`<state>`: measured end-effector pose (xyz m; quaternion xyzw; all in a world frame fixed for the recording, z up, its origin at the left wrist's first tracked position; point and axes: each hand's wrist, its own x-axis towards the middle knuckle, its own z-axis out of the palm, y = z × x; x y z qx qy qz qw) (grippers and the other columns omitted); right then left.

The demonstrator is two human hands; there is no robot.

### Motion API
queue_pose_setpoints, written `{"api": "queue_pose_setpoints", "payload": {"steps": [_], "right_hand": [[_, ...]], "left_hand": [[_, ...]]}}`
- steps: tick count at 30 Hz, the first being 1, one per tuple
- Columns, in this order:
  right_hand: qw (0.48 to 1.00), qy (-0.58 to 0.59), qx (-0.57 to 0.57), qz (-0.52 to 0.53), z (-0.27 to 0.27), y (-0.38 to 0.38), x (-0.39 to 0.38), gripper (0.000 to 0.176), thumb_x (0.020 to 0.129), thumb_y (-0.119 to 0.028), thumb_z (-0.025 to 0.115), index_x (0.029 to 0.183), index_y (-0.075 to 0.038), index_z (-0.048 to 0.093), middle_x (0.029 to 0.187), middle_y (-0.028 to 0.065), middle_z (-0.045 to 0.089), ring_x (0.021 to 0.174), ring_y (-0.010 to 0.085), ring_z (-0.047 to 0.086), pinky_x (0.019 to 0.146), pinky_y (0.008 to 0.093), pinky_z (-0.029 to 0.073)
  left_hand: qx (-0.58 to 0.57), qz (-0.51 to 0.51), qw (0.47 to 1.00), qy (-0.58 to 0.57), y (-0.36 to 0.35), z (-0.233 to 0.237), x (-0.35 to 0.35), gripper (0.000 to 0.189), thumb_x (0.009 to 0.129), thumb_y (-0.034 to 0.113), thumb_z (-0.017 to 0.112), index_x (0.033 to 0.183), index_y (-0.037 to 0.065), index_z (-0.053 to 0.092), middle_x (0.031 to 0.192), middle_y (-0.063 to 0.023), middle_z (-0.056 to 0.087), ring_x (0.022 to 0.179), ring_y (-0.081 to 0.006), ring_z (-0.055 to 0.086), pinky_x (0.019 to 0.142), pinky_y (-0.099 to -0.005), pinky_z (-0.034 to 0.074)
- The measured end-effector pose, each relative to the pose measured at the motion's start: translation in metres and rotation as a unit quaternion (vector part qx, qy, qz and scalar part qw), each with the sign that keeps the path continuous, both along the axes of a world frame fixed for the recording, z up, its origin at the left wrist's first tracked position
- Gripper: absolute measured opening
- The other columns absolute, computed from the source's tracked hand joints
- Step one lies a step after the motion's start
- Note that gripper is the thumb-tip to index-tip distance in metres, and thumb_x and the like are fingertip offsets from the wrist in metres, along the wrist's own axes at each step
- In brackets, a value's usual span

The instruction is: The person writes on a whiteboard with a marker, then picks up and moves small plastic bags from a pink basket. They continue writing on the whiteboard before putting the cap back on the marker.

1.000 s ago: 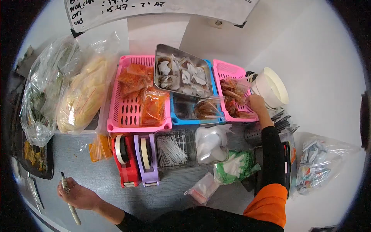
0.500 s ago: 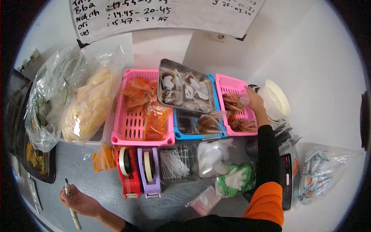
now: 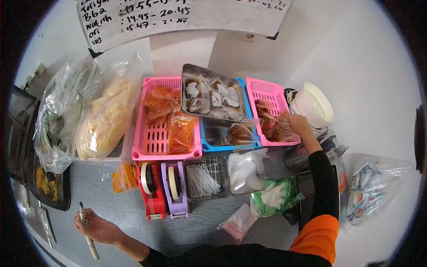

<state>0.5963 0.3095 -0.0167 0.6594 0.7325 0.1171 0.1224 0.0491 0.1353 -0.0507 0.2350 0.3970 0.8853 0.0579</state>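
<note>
In the head view my left hand is closed around a marker pen, its dark tip pointing up and away from me over the grey table. My right hand reaches to the right side of a pink basket. Its fingers are curled at a clear plastic bag of reddish-brown food, partly hiding their tips. More such bags lie deeper in the basket. Beside it, a blue basket holds more bags, and a metal tray of small packets rests across its top.
Another pink basket holds orange bags. Red and purple tape dispensers stand in front, beside a clear box of white sticks. Large filled bags are left; a cream tub is right. A whiteboard hangs behind.
My right hand has moved from the far right of the pink basket nearer to me, onto the bags in front. My left hand still holds the marker. The camera view has shifted slightly.
</note>
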Motion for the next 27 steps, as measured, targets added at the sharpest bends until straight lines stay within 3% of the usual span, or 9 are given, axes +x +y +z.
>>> {"api": "queue_pose_setpoints", "payload": {"steps": [6,8,12,14,16,21,24,26,27], "right_hand": [[0.998,0.022,-0.046,-0.045,0.002,-0.024,0.005,0.034,0.068,-0.011,0.049,0.102,-0.009,0.046,0.074,0.0161,0.055,0.072,0.0316,0.053,0.062,0.0397,0.042],[0.987,0.125,0.098,-0.02,-0.003,-0.029,0.001,0.028,0.066,-0.014,0.053,0.093,-0.007,0.052,0.075,0.0152,0.055,0.075,0.032,0.051,0.065,0.0386,0.041],[0.944,0.3,0.076,0.111,-0.005,-0.038,-0.015,0.019,0.066,-0.018,0.055,0.079,-0.004,0.057,0.073,0.0135,0.056,0.074,0.0296,0.052,0.064,0.0374,0.041],[0.964,0.197,-0.149,0.094,-0.016,-0.036,-0.013,0.018,0.066,-0.02,0.055,0.07,-0.003,0.058,0.07,0.0132,0.055,0.072,0.0281,0.052,0.062,0.0357,0.041],[0.964,0.232,-0.13,0.023,-0.011,-0.028,-0.021,0.017,0.066,-0.019,0.055,0.072,-0.004,0.058,0.069,0.013,0.056,0.072,0.0267,0.053,0.065,0.0349,0.041],[0.957,0.252,0.082,0.119,-0.061,0.011,-0.027,0.018,0.066,-0.017,0.049,0.079,-0.009,0.058,0.074,0.0132,0.056,0.076,0.0288,0.053,0.066,0.0378,0.041],[0.96,0.219,0.132,0.118,-0.09,0.028,-0.025,0.023,0.063,-0.013,0.052,0.085,-0.007,0.055,0.074,0.0129,0.055,0.068,0.0291,0.053,0.062,0.0369,0.041],[0.979,0.195,0.04,0.034,-0.083,0.039,-0.022,0.021,0.062,-0.011,0.052,0.083,-0.007,0.055,0.073,0.0127,0.055,0.068,0.0288,0.053,0.061,0.0364,0.041],[0.967,0.234,0.094,0.04,-0.071,0.034,-0.023,0.017,0.062,-0.01,0.052,0.078,-0.006,0.055,0.072,0.012,0.055,0.067,0.028,0.053,0.061,0.0349,0.042]], "left_hand": [[0.002,0.002,1.0,-0.029,-0.004,0.007,-0.001,0.019,0.081,0.021,0.039,0.082,0.003,0.042,0.08,-0.0068,0.045,0.073,-0.0131,0.044,0.068,-0.0242,0.037],[0.009,-0.002,0.999,-0.034,-0.005,0.011,0.0,0.019,0.081,0.021,0.04,0.082,0.003,0.042,0.079,-0.0062,0.045,0.072,-0.0122,0.043,0.066,-0.0237,0.036],[0.028,-0.006,0.999,-0.021,-0.006,0.014,0.001,0.019,0.081,0.021,0.04,0.082,0.003,0.041,0.078,-0.0058,0.044,0.071,-0.0115,0.043,0.065,-0.0234,0.035],[0.016,0.016,0.999,-0.049,-0.005,0.018,0.005,0.019,0.081,0.022,0.039,0.082,0.003,0.041,0.077,-0.0054,0.043,0.071,-0.0114,0.043,0.066,-0.0234,0.035],[0.017,0.014,0.999,-0.042,-0.004,0.019,0.006,0.02,0.082,0.023,0.038,0.082,0.003,0.041,0.076,-0.0053,0.043,0.071,-0.0115,0.043,0.066,-0.0235,0.035],[0.007,0.005,0.999,-0.033,-0.004,0.018,0.01,0.021,0.082,0.024,0.037,0.082,0.004,0.04,0.076,-0.0051,0.042,0.071,-0.0119,0.042,0.066,-0.0235,0.035],[0.004,-0.002,0.999,-0.041,-0.005,0.015,0.003,0.021,0.081,0.024,0.037,0.083,0.004,0.041,0.077,-0.0054,0.043,0.071,-0.0122,0.042,0.066,-0.0235,0.035],[0.007,0.019,0.999,-0.036,-0.008,0.013,-0.002,0.02,0.081,0.023,0.038,0.084,0.004,0.042,0.078,-0.0056,0.045,0.072,-0.0126,0.042,0.066,-0.0239,0.035],[0.001,0.022,0.999,-0.035,-0.01,0.012,-0.005,0.02,0.081,0.023,0.038,0.084,0.004,0.042,0.078,-0.0056,0.045,0.072,-0.0126,0.042,0.066,-0.0239,0.035]]}}
